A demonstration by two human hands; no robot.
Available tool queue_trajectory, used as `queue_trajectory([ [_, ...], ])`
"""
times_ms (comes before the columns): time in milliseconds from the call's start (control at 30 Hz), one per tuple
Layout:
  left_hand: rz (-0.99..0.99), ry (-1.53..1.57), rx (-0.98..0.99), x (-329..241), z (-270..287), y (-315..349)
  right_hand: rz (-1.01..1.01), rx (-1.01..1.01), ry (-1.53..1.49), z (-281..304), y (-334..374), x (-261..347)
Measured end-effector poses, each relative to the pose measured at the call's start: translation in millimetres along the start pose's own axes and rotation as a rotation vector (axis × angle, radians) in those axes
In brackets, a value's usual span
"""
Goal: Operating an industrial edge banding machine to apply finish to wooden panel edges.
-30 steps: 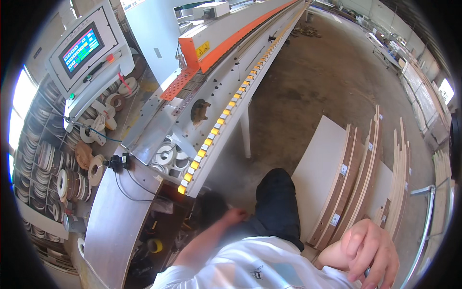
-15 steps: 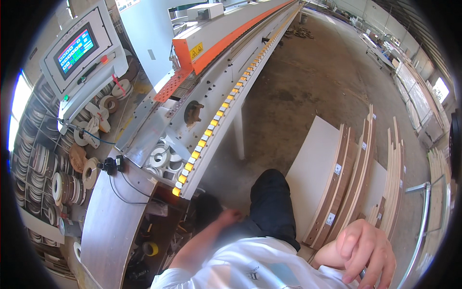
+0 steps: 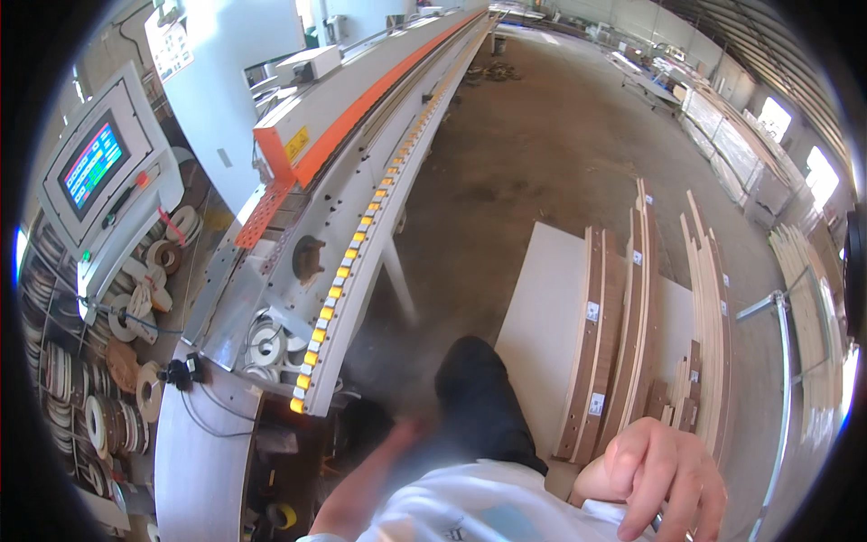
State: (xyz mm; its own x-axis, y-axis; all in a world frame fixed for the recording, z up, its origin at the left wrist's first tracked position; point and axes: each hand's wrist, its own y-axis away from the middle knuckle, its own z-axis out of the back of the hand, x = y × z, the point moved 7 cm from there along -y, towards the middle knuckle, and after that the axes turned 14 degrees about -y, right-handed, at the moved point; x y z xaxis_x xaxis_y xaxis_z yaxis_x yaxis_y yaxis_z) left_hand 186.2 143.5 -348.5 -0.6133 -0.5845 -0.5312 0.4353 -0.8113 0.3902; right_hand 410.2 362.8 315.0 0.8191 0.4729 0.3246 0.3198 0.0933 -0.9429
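My right hand (image 3: 666, 471) is raised at the lower right, its fingers curled inward. A small bit of something shiny shows under the fingers, too hidden to name. My left hand (image 3: 414, 432) hangs low beside my dark-trousered leg (image 3: 483, 402), blurred, so its fingers are not clear. Nearest to it is the end of a long machine with an orange and grey beam (image 3: 361, 108) and a rail of yellow rollers (image 3: 336, 292). Bundles of long brown wooden strips (image 3: 625, 334) with white labels lie to the right, beyond my right hand.
A control panel (image 3: 95, 167) with a lit screen stands at the left, above racks of edge-banding rolls (image 3: 104, 425). A curved table (image 3: 203, 461) sits at the near left. Right of the strips are a metal frame (image 3: 782, 379) and stacked boards (image 3: 736, 144).
My view has turned right and tilted up a little, so the machine and strips sit farther left in the picture. Both hands keep nearly the same pose.
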Motion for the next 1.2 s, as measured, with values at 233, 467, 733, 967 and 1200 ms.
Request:
queue_trajectory([
  [233,-0.04,-0.033,-0.021,13,-6,2,0.068,-0.013,0.049,-3,7,19],
  [467,0.058,0.32,0.097,-10,-1,1,0.108,-0.129,0.135,5,30,34],
  [733,0.139,0.288,-0.088,-66,59,2,0.083,-0.207,0.18,10,55,44],
  [967,-0.111,0.47,0.278,-257,151,-24,0.027,-0.13,0.097,17,61,40],
  [1200,-0.259,0.595,0.327,-265,152,-13,0.062,-0.208,0.209,19,69,50],
])
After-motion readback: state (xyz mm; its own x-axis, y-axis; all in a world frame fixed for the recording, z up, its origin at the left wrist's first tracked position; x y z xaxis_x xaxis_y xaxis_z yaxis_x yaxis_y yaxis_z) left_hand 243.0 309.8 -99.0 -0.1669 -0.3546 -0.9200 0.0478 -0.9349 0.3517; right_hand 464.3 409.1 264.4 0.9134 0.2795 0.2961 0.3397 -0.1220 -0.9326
